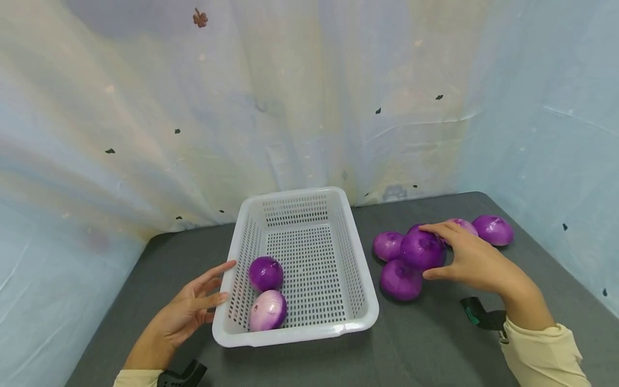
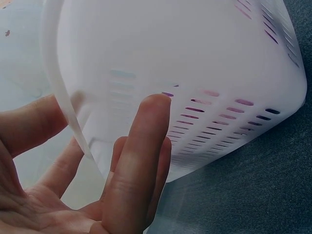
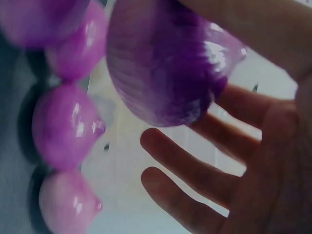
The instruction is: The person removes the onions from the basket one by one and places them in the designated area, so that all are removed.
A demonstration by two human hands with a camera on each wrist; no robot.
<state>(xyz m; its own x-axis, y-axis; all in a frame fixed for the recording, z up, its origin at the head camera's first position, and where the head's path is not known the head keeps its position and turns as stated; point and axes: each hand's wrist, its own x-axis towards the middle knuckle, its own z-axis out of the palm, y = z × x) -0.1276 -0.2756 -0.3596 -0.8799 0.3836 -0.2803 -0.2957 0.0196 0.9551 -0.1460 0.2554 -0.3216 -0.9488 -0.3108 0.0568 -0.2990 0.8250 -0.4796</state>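
Note:
My right hand (image 1: pixel 476 260) grips a purple onion (image 1: pixel 423 250) between thumb and fingers, over a cluster of similar onions. In the right wrist view the held onion (image 3: pixel 165 63) is large beside the fingers, two of which are spread away from it. My left hand (image 1: pixel 186 309) holds the left rim of a white perforated plastic basket (image 1: pixel 295 339). In the left wrist view some of the fingers (image 2: pixel 141 161) lie along the basket's outer wall while others pass the rim. Inside the basket, a dark purple onion (image 1: pixel 266 273) and a paler onion (image 1: pixel 268 310) lie by the left wall.
Next to the held onion, one onion (image 1: pixel 401 281) lies in front and another (image 1: pixel 386 246) to its left. Farther right and back is another onion (image 1: pixel 493 230). A dark grey cloth (image 1: pixel 420 338) covers the table, and a pale patterned curtain (image 1: pixel 309 107) stands behind it.

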